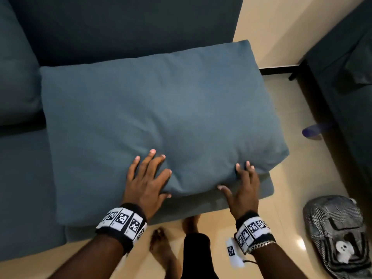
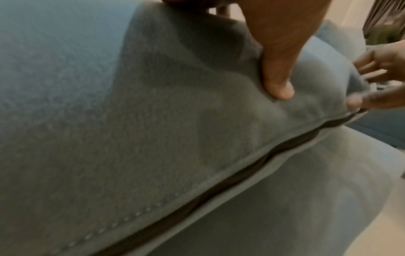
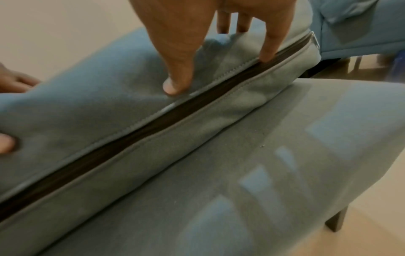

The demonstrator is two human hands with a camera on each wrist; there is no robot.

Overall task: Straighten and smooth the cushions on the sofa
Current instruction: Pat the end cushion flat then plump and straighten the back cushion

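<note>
A large blue-grey cushion (image 1: 157,109) lies flat on the sofa seat (image 1: 24,188), its right end hanging past the seat's edge. My left hand (image 1: 149,178) rests on its near edge with fingers spread and straight, thumb (image 2: 278,86) pressing the fabric. My right hand (image 1: 241,186) presses the near right corner, fingers spread, thumb (image 3: 175,86) beside the dark zipper (image 3: 153,126) along the cushion's front seam. Both hands lie flat on the cushion (image 2: 131,121) without gripping it.
A second cushion (image 1: 14,77) leans against the dark backrest (image 1: 120,27) at the left. A checked bag (image 1: 338,232) lies on the tiled floor at the right, near another dark sofa (image 1: 346,81). My bare feet (image 1: 163,248) stand by the seat front.
</note>
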